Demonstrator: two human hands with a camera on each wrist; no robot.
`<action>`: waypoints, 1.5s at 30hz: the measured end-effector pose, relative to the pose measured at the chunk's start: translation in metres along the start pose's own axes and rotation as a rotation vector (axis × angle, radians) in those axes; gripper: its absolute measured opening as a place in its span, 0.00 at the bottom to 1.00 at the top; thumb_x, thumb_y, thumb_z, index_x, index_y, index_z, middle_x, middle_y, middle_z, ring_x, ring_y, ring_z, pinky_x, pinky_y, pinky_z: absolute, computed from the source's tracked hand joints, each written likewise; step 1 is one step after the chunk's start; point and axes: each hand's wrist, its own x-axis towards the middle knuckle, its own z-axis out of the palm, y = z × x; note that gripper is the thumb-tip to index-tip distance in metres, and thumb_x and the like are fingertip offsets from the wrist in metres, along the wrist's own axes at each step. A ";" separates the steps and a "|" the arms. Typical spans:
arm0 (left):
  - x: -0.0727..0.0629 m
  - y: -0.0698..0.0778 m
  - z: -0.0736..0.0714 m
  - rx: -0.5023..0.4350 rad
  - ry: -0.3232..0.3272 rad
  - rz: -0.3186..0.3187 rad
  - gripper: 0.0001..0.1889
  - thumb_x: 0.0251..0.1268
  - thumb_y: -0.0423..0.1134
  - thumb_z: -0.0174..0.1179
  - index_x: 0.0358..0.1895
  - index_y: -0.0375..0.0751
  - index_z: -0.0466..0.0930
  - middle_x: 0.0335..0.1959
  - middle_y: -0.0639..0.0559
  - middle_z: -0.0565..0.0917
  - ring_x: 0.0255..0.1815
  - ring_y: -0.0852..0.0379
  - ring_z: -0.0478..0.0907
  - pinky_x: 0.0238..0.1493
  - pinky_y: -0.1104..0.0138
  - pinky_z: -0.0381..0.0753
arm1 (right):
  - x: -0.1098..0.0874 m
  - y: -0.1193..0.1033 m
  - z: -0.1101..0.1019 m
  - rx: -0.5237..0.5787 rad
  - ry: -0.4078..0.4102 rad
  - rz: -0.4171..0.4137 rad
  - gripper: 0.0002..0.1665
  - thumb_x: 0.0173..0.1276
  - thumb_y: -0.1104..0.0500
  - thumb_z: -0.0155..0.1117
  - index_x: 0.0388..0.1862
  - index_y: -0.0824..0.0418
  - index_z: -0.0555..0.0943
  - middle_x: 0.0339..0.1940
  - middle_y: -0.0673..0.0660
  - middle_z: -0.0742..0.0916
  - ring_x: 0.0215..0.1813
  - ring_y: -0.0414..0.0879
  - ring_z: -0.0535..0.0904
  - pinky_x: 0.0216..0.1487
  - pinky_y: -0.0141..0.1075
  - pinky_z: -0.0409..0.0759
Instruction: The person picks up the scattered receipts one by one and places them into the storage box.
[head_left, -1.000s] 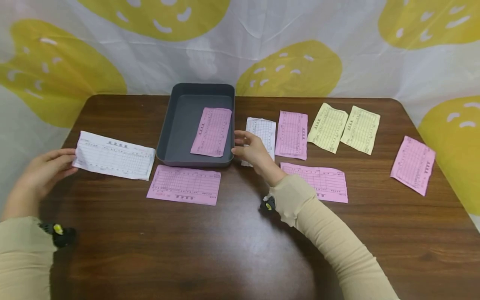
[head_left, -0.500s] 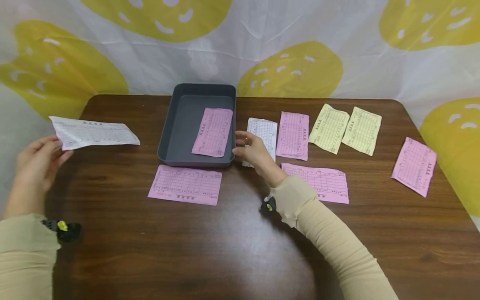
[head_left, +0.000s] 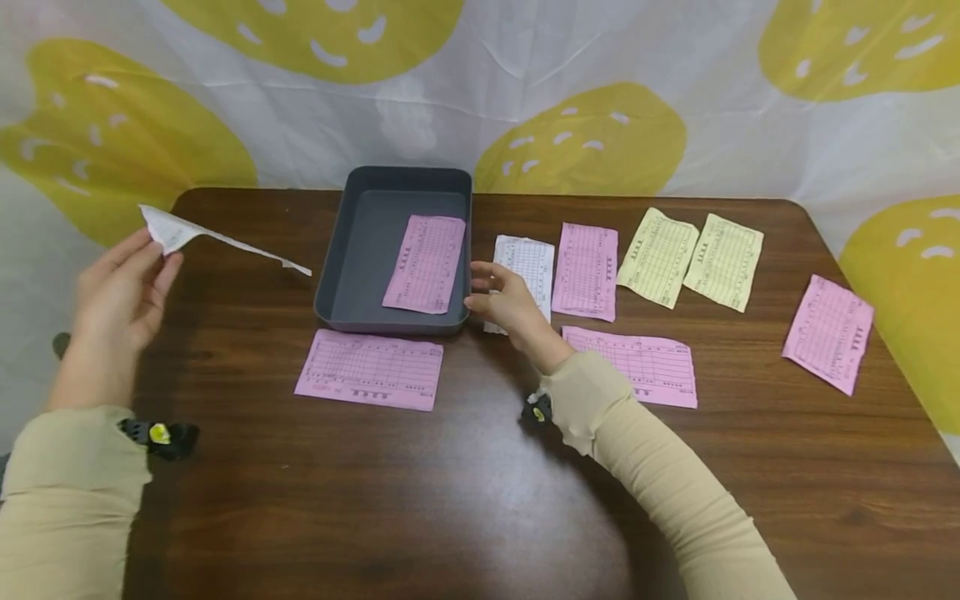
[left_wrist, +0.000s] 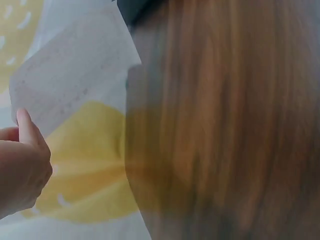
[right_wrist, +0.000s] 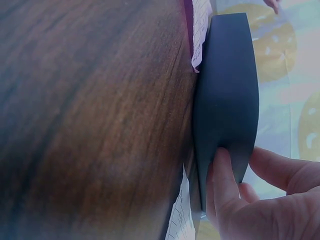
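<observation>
While the right hand (head_left: 510, 306) grips the grey tray (head_left: 371, 233) by its right side, the left hand (head_left: 120, 292) pinches a white slip (left_wrist: 75, 67) at one end.
Inside the tray I find one pink slip (head_left: 425, 265), printed side up, lying towards the right. The white slip is raised above the table (head_left: 420, 492), left of the tray; it appears thin and nearly edge-on, its held end bent, its far end sloping down near the tray. Its marks are too blurred to read.
</observation>
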 end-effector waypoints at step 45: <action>-0.013 -0.132 0.088 0.588 -0.265 -0.111 0.09 0.69 0.26 0.50 0.46 0.42 0.70 0.35 0.55 0.78 0.34 0.66 0.80 0.40 0.79 0.83 | 0.000 -0.003 0.000 0.009 -0.008 0.015 0.35 0.64 0.76 0.55 0.71 0.63 0.64 0.63 0.69 0.74 0.43 0.44 0.76 0.61 0.45 0.79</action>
